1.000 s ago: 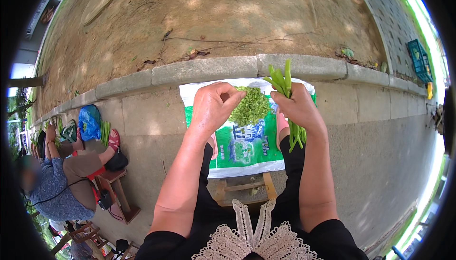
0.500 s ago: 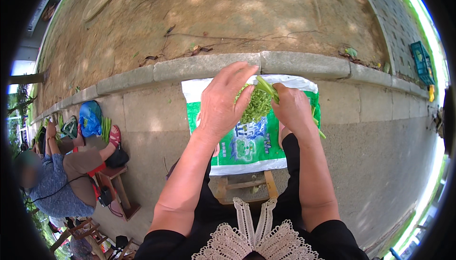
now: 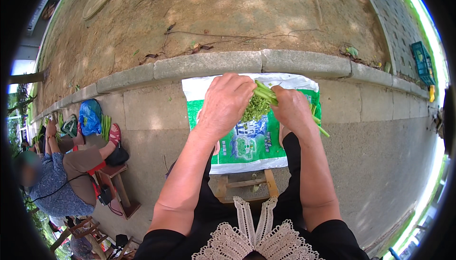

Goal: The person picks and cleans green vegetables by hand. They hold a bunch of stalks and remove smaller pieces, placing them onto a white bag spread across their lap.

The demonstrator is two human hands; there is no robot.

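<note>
Here, at the bottom middle of the frame, I see the person's black top with a white lace collar (image 3: 251, 234), and both bare forearms rise from it toward the centre. Between the forearms, a little above the collar, there is a small wooden stool (image 3: 247, 184) on the pavement. Higher, in the centre of the frame, the left hand (image 3: 225, 103) is curled over the leafy end of a bunch of green vegetables (image 3: 259, 103), with the fingers bent down on it, so it is grasping the leaves. Just to the right, the right hand (image 3: 292, 110) is clenched around the stalks of the same bunch; the stalk ends come out on its right side, pointing to the lower right. The two hands are very near each other, with the bunch between them. Under the hands lies a green and white plastic sack (image 3: 251, 146), spread flat on the grey paving, and the bunch is held above its upper part. At the left edge of the frame another person (image 3: 61, 184) sits on a low wooden bench (image 3: 118, 188), with a red sandal (image 3: 114, 134) on the foot, and farther to the upper left there are a blue bag (image 3: 89, 116) and more green stalks (image 3: 105, 126) on the ground. Behind the sack a stone kerb (image 3: 209, 65) runs across the frame, and above it is bare brown earth with dry leaves. At the far upper right stands a green crate (image 3: 422, 62).
</note>
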